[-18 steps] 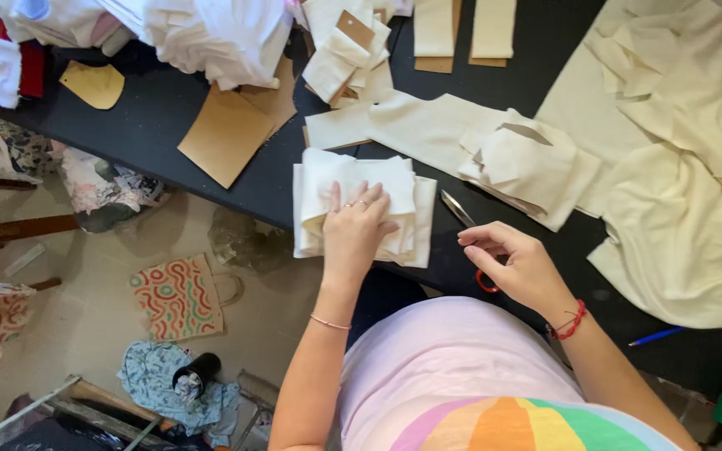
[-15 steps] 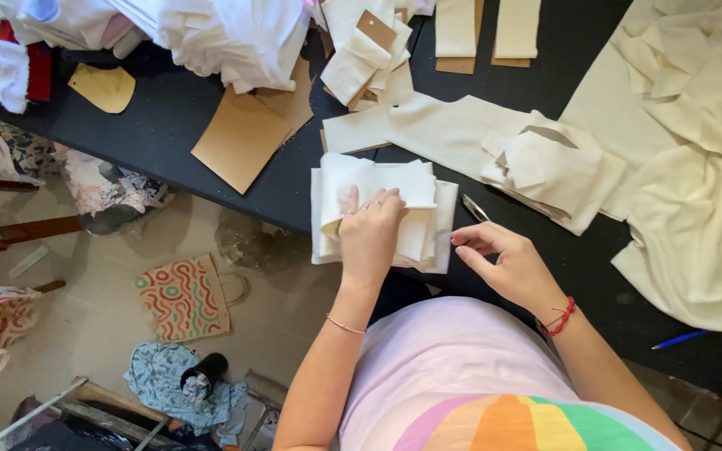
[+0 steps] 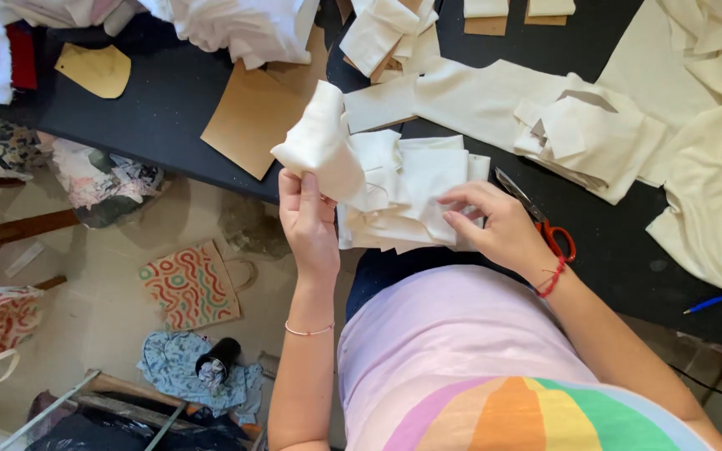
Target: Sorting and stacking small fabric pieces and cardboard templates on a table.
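At the lower left of the frame a patterned paper bag (image 3: pixel 191 284) sits on the floor. Just left of centre, the left hand (image 3: pixel 309 219) pinches a cream fabric piece (image 3: pixel 321 144), lifting it off the tabletop (image 3: pixel 152 108). At centre lies the stack of cut cream pieces (image 3: pixel 407 188), with the right hand (image 3: pixel 499 230) resting open on it, fingertips pressing. Beside that hand, to the right, lie red-handled scissors (image 3: pixel 545 224), perhaps touching the wrist.

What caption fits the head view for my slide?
Left hand lifts a cream fabric piece; right hand rests on the fabric stack beside scissors.
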